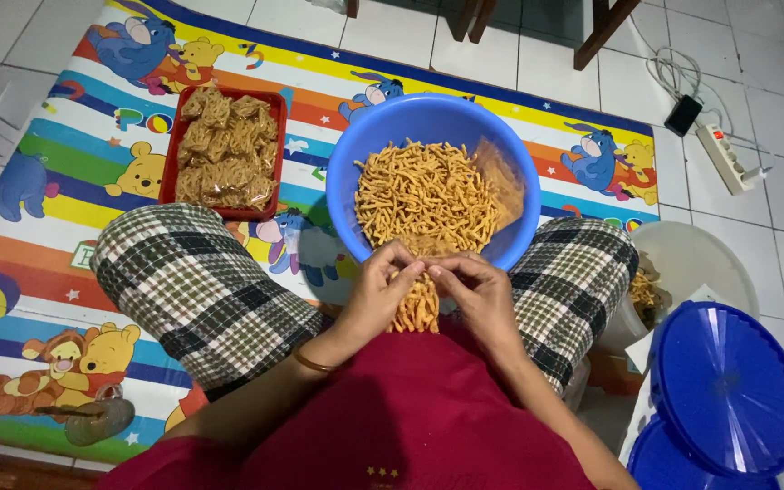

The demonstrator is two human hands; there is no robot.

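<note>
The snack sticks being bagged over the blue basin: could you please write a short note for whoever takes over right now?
Left hand and right hand: both pinch the top of a small clear bag of snack sticks, held over the lap just in front of the basin.
Blue basin: on the mat between the knees, with a large heap of loose sticks and an empty clear bag against its right wall.
Red tray: to the left on the mat, full of filled packets.
Done: a trayful packed.
Left: the bag in hand is not yet set down; most of the sticks are loose.
</note>
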